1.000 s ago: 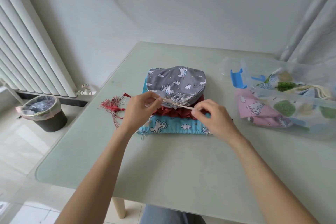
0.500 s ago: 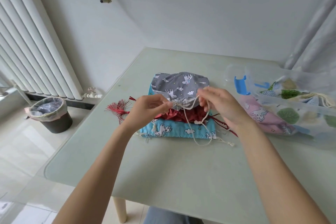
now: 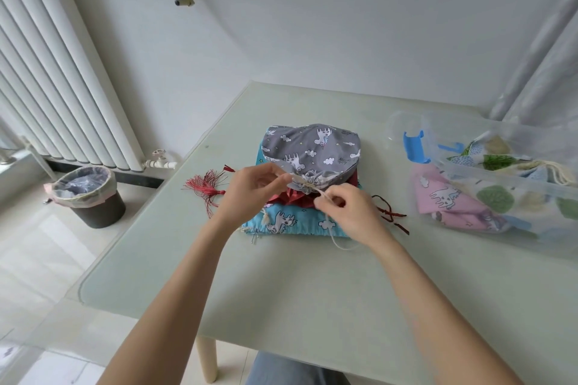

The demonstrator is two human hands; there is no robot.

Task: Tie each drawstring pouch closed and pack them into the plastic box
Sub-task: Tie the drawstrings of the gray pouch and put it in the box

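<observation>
Step in hand: knotting the cord (image 3: 322,195) of the grey pouch (image 3: 309,150), which lies just beyond both hands atop the stack. Left hand (image 3: 253,191) pinches the gathered neck; right hand (image 3: 347,212) pinches the cord. Next: cinch the knot, then transfer to the plastic box (image 3: 500,184), to the right.

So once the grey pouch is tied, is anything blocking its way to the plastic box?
Nothing visible. The grey pouch tops the stack; bare table lies between it and the plastic box, which is open-topped, though already holding pouches.
</observation>
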